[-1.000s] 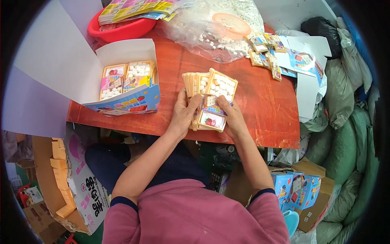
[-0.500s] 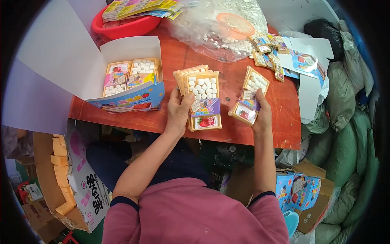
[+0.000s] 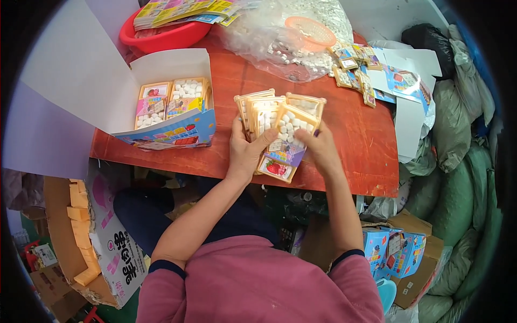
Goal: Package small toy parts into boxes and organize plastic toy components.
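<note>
Over the front of the red table, my left hand (image 3: pixel 249 147) is closed round a fanned stack of flat tan trays (image 3: pixel 257 107) filled with small white pieces. My right hand (image 3: pixel 320 146) grips the right side of the same bunch, its thumb on the front tray (image 3: pixel 288 140). That front tray is tilted and shows white pieces, a purple band and a strawberry picture. Another tray (image 3: pixel 312 103) sticks out behind it at the upper right. At the left stands an open display box (image 3: pixel 183 132) holding similar trays (image 3: pixel 187 89).
A red basin (image 3: pixel 161 40) with printed cards sits at the far left. Behind are a clear bag of white pieces (image 3: pixel 253 46) and an orange strainer (image 3: pixel 309 32). Small packs (image 3: pixel 350 78) and flat cartons lie at the right, beside stuffed sacks (image 3: pixel 455 124).
My right hand has moved left with its tray, bringing it to the left hand's stack. The trays are now fanned wider, and the front one tilts more.
</note>
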`<state>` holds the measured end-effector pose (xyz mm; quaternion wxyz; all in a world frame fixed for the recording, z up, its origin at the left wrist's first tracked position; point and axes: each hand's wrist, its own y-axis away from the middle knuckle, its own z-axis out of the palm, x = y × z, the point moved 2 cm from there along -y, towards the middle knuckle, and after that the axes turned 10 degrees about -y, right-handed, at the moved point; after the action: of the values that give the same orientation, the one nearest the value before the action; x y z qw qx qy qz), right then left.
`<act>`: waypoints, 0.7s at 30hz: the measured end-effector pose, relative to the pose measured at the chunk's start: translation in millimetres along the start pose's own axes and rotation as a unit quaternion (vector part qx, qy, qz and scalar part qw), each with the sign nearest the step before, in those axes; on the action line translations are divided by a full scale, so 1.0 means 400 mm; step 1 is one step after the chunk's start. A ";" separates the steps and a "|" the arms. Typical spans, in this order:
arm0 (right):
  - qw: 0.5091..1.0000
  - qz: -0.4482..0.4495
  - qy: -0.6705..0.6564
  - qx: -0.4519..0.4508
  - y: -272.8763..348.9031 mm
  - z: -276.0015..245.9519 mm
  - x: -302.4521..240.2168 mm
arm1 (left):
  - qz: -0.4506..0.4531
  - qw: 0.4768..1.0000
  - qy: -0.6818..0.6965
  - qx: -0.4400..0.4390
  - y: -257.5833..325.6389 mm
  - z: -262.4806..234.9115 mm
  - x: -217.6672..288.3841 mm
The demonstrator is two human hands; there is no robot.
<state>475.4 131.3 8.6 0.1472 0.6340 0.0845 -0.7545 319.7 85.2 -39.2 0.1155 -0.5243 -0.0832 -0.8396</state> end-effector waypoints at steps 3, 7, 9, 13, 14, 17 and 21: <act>0.999 -0.009 0.006 -0.035 0.007 0.035 -0.007 | 0.016 1.000 -0.016 0.019 0.003 0.004 -0.003; 0.992 0.044 -0.107 0.059 -0.003 -0.039 0.014 | -0.026 0.998 0.035 0.045 0.000 -0.024 0.002; 0.980 0.044 -0.170 0.090 -0.018 -0.090 0.026 | -0.029 0.997 0.052 0.057 -0.006 -0.030 0.010; 0.981 -0.010 -0.146 0.124 -0.023 -0.134 -0.005 | -0.051 0.996 0.063 0.033 -0.013 -0.048 0.017; 0.987 -0.029 -0.083 0.137 -0.030 -0.136 -0.014 | -0.064 0.995 0.080 0.009 -0.010 -0.044 0.025; 0.993 -0.025 0.004 0.119 -0.045 -0.122 -0.011 | -0.086 0.989 0.115 -0.035 -0.002 -0.016 0.040; 0.995 0.024 0.097 -0.005 -0.064 -0.078 0.063 | -0.101 0.986 0.104 -0.081 -0.003 0.029 0.019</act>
<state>492.2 162.3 -23.4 0.1594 0.7050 0.0867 -0.6856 326.0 88.6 -27.5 -0.0044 -0.4307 -0.0547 -0.9008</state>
